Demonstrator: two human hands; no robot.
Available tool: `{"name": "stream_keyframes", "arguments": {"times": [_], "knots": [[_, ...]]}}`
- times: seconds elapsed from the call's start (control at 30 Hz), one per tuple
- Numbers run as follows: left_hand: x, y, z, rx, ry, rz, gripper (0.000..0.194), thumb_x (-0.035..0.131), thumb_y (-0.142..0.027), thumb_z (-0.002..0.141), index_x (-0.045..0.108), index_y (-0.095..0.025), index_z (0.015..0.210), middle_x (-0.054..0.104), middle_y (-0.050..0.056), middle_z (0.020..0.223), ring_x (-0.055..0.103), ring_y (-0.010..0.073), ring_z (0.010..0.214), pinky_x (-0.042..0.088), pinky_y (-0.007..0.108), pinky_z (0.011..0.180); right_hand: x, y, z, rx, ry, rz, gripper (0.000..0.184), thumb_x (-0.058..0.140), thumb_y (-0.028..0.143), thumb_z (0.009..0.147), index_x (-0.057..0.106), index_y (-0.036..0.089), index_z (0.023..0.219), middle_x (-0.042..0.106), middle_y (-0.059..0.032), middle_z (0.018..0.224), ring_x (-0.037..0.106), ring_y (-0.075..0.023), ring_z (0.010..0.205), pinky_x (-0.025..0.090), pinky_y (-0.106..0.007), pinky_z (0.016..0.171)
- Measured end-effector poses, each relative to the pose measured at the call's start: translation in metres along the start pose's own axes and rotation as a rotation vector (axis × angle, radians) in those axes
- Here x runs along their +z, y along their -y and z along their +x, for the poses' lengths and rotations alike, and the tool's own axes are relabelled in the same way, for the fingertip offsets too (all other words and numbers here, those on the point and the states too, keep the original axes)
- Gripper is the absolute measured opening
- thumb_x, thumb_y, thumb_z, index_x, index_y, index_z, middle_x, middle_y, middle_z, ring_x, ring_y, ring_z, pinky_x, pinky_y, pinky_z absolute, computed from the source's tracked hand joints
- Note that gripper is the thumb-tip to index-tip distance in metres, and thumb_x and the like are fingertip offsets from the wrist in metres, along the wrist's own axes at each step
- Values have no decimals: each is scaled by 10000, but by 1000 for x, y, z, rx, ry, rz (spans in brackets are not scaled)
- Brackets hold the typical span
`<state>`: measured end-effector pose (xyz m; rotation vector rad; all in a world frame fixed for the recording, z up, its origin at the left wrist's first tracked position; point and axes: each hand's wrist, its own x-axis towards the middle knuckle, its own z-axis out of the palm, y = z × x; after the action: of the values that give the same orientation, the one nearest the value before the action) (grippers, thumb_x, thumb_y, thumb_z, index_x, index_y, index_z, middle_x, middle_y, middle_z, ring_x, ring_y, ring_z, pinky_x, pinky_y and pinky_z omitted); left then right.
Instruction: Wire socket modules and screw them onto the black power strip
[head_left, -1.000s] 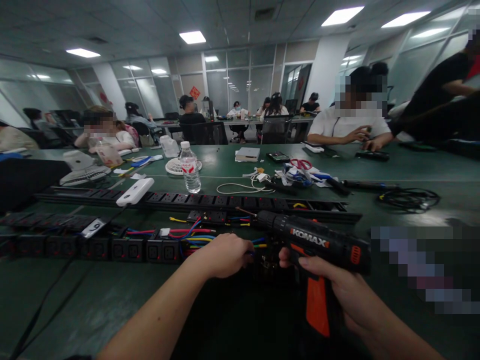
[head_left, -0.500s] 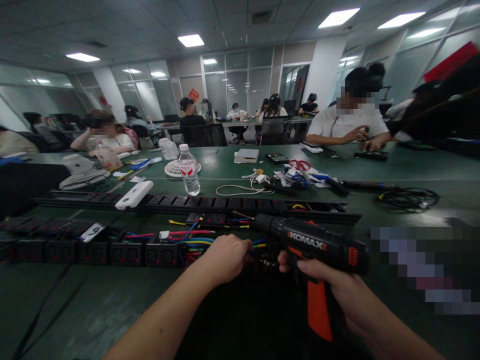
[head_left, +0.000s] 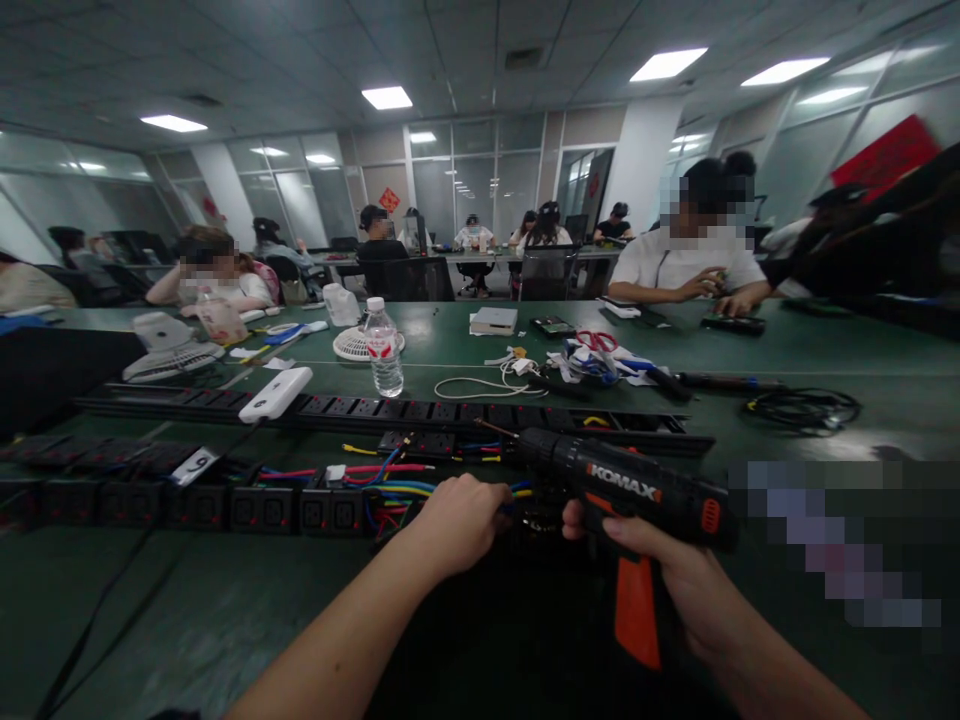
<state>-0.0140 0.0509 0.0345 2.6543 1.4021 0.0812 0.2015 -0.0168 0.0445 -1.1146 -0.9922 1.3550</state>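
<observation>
Wrapped round the grip of a black and orange cordless drill [head_left: 626, 485] is my right hand [head_left: 667, 560]. The drill's long bit points left, above the wiring. My left hand [head_left: 465, 520] is closed at the bundle of blue and yellow wires [head_left: 409, 489], at the right end of a black power strip [head_left: 270, 508]; its fingertips are hidden, so what they pinch cannot be made out. A dark part with small shiny metal bits [head_left: 538, 523] lies between my hands. Just behind sits a short black socket block [head_left: 416, 444] with coloured leads.
Another long black power strip [head_left: 420, 410] runs across behind, with a white box-shaped device [head_left: 275, 394] on it. Beyond stand a water bottle [head_left: 385, 350], a white cable [head_left: 487, 385], red-handled scissors [head_left: 598, 341] and a coiled black cable [head_left: 802, 408]. A person [head_left: 690, 240] works opposite.
The view has tilted up slightly, so the things on the table sit a little lower. Both hands keep nearly the same pose, and the drill stays in my right hand.
</observation>
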Motion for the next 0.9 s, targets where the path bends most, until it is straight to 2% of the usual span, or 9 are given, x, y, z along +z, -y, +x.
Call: {"name": "stream_keyframes", "arguments": {"times": [0.17, 0.3, 0.47, 0.6, 0.9], "knots": [[-1, 0, -3, 41, -3, -141, 335, 506, -254, 852, 596, -259, 1175, 694, 68, 1084, 645, 261, 1024, 500, 366, 875, 0, -2, 1, -6, -5, 18, 235, 728, 314, 698, 772, 175, 882, 764, -108, 910, 693, -300, 853, 439, -516, 973], [-1, 1, -4, 25, 16, -170, 333, 490, -248, 842, 622, -266, 1147, 693, 62, 1078, 643, 263, 1009, 503, 381, 873, 0, -4, 3, 3, -3, 18, 245, 731, 319, 692, 773, 172, 884, 765, -113, 915, 692, -312, 870, 433, -525, 979], [5, 1, -3, -40, -35, -259, 317, 560, -261, 824, 631, -275, 1133, 680, 47, 1093, 609, 244, 1062, 468, 362, 940, 1, -2, 3, -1, 1, -3, 239, 722, 314, 697, 772, 172, 882, 766, -106, 909, 694, -305, 863, 452, -511, 963], [8, 1, -3, -91, -64, -229, 324, 563, -241, 849, 625, -269, 1166, 681, 60, 1067, 616, 245, 1041, 486, 350, 898, 2, -1, 3, 7, -13, -21, 233, 729, 310, 687, 772, 176, 872, 768, -96, 901, 697, -302, 858, 455, -506, 963], [11, 3, -2, 87, -113, -116, 470, 510, -194, 897, 520, -333, 1345, 700, 43, 1119, 656, 224, 992, 503, 334, 854, 8, 11, 2, 85, -20, -10, 212, 727, 292, 669, 770, 166, 834, 770, -104, 886, 705, -309, 863, 448, -507, 969]]}}
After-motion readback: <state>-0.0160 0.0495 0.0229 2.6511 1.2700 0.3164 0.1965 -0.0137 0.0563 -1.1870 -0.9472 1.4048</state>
